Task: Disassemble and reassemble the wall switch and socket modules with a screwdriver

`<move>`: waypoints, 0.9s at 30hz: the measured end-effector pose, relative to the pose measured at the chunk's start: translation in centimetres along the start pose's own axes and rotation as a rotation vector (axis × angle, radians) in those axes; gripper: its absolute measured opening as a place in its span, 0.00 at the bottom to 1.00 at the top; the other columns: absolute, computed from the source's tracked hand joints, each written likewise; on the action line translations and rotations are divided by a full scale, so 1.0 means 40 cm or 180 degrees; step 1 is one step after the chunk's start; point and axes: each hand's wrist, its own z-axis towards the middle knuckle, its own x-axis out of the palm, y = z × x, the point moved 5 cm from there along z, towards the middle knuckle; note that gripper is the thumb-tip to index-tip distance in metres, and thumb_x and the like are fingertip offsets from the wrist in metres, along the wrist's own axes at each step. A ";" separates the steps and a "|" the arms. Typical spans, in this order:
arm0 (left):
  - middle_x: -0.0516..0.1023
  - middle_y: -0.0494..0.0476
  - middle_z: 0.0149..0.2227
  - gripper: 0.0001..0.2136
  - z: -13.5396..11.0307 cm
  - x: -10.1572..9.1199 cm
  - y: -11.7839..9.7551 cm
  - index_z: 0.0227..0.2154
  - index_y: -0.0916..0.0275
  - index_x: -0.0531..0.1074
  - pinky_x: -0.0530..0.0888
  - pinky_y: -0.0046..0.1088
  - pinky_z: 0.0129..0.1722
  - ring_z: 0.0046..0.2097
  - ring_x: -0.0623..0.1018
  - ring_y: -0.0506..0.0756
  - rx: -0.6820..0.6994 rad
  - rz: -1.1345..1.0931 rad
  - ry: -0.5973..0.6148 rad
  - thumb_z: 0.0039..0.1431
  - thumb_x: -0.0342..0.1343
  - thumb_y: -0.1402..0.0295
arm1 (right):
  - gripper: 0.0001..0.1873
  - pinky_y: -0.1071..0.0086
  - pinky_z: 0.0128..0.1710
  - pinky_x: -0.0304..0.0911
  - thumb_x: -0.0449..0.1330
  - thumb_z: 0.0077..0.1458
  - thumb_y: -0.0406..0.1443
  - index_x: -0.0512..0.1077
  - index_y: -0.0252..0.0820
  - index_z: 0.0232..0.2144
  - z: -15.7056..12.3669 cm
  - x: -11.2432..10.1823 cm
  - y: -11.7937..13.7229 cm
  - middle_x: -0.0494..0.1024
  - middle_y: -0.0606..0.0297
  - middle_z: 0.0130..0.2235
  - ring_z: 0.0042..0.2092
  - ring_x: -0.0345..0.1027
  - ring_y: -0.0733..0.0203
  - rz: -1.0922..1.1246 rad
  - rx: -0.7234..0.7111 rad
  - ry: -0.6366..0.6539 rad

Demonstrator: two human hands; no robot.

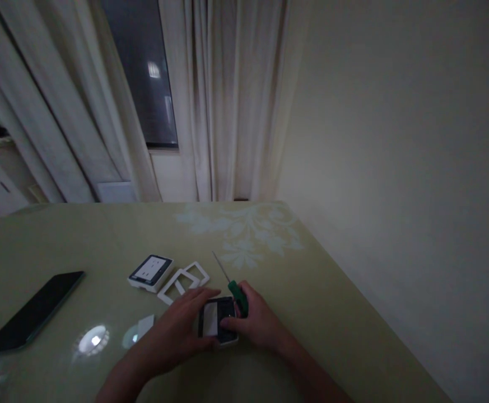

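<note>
My left hand (177, 330) and right hand (257, 323) hold the wall plate (215, 320) between them. The right also grips a green screwdriver (238, 296); it could slip and poke me.

Bare tabletop (332, 336) beside right hand (257, 322); white frames (184, 281) and socket plate (150, 272) just beyond left hand (181, 324).

Both bare hands sit low and close together, fingertips nearly meeting.

The left hand (177, 327) lies palm down, its fingers reaching along the far edge of a small dark square plastic panel (217, 323), forearm entering from the lower left. The right hand (257, 323) is curled, thumb on the panel, a green-handled metal screwdriver (238, 298) gripped just beyond its fingers.
</note>
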 end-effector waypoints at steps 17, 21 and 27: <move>0.77 0.61 0.65 0.38 0.009 0.076 0.029 0.64 0.50 0.72 0.71 0.53 0.69 0.67 0.75 0.70 -0.0556 -0.0998 0.0608 0.48 0.74 0.66 | 0.28 0.60 0.51 0.69 0.73 0.51 0.47 0.75 0.41 0.51 0.018 -0.024 -0.018 0.82 0.58 0.47 0.50 0.75 0.46 -0.0276 0.0527 -0.0179; 0.75 0.63 0.67 0.39 0.001 0.084 0.029 0.66 0.51 0.70 0.69 0.55 0.71 0.69 0.73 0.71 -0.0485 -0.0881 0.0582 0.49 0.74 0.65 | 0.26 0.61 0.49 0.69 0.75 0.48 0.43 0.76 0.42 0.48 0.020 -0.023 -0.023 0.82 0.60 0.45 0.49 0.74 0.48 -0.0398 0.0412 -0.0281; 0.72 0.62 0.70 0.40 -0.007 0.092 0.010 0.70 0.52 0.65 0.69 0.53 0.72 0.70 0.72 0.68 -0.0176 -0.0550 0.0543 0.54 0.70 0.67 | 0.22 0.63 0.45 0.68 0.74 0.51 0.47 0.74 0.43 0.43 0.015 -0.021 -0.027 0.80 0.63 0.40 0.44 0.73 0.50 -0.0234 0.0300 -0.0406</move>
